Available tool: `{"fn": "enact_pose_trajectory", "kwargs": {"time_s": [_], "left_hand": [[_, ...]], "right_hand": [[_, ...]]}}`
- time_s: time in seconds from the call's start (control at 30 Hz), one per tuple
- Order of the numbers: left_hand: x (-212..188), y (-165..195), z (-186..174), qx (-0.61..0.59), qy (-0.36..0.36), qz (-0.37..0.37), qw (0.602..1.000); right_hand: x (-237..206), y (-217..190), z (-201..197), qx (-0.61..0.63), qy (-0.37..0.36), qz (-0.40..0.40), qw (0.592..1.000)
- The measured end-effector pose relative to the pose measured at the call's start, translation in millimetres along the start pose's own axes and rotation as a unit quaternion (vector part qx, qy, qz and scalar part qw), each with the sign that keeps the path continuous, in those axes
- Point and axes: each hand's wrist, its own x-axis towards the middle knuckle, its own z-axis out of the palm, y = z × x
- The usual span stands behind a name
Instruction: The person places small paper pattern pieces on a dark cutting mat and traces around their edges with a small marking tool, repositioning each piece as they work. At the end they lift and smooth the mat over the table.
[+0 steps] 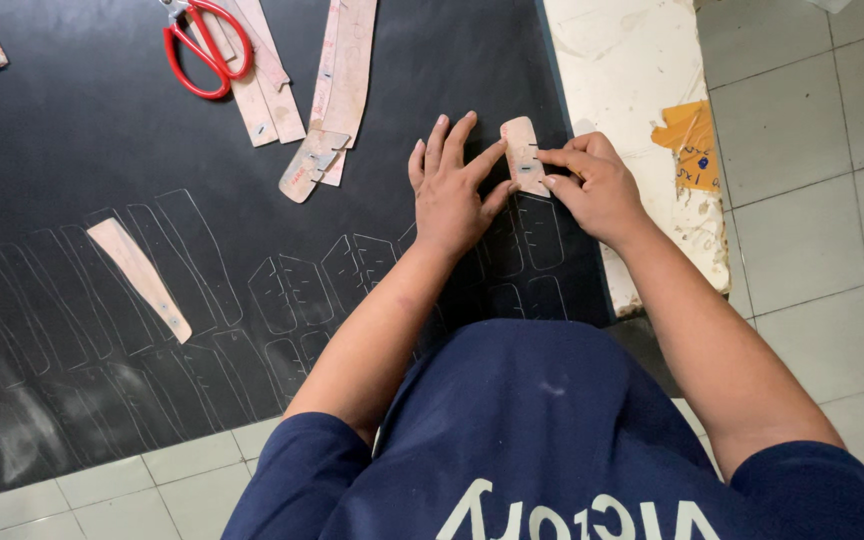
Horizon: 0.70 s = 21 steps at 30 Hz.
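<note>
A small rounded cardboard template (524,152) lies on a black sheet (72,130) near its right edge. My left hand (449,185) rests flat on the sheet, fingers spread, its index finger and thumb pressing the template's left side. My right hand (592,185) pinches the template's right edge; whether it also holds a thin marking tool is hidden. Pale traced outlines (302,290) of pattern shapes cover the sheet in front of me.
Red-handled scissors (202,45) and several long cardboard templates (342,70) lie at the sheet's far side. Another narrow strip template (140,277) lies at the left. A worn white board (632,110) with orange tape (690,140) borders the sheet on the right. Tiled floor (812,200) surrounds everything.
</note>
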Motion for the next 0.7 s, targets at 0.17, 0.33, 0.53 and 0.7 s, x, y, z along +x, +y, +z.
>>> {"fn": "enact_pose_trajectory", "kwargs": {"time_s": [0.17, 0.33, 0.53, 0.7], "left_hand": [[0, 4, 2, 0.015, 0.014, 0.018, 1.000], [-7, 12, 27, 0.091, -0.112, 0.118, 0.983], [-35, 27, 66, 0.195, 0.002, 0.162, 0.967], [-46, 26, 74, 0.209, 0.015, 0.155, 0.965]], "right_hand": [[-4, 10, 6, -0.012, 0.019, -0.032, 0.999], [5, 16, 7, -0.019, 0.028, -0.081, 0.996], [12, -19, -23, -0.090, 0.077, -0.114, 0.986], [22, -56, -24, -0.040, -0.037, -0.030, 0.998]]}}
